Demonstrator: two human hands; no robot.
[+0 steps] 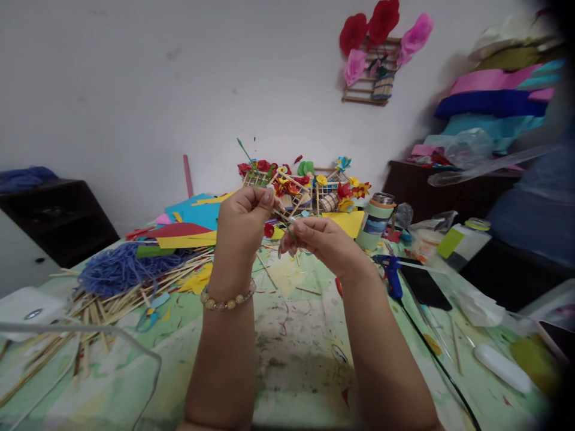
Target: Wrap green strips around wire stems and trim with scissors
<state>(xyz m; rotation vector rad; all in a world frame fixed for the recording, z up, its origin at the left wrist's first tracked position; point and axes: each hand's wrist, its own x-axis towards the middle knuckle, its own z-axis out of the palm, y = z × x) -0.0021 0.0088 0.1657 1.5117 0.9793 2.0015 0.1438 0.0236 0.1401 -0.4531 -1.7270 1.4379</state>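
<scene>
Above the middle of the table, my left hand (246,216) is closed, thumb against forefinger, on the upper end of a thin stick (283,216). A narrow green strip (291,232) lies at the stick's lower part. There my right hand (317,236) pinches it between thumb and fingers. How far the strip goes round the stick is too small to tell. Beyond both hands stand small stick frames (294,194) decorated with red, yellow and blue paper flowers.
Blue yarn (130,269) and loose wooden sticks (101,317) lie left, near scissors (148,317) and coloured paper (193,212). To the right are a bottle (376,221), a blue glue gun (393,278) with its black cord, and a dark phone (424,286).
</scene>
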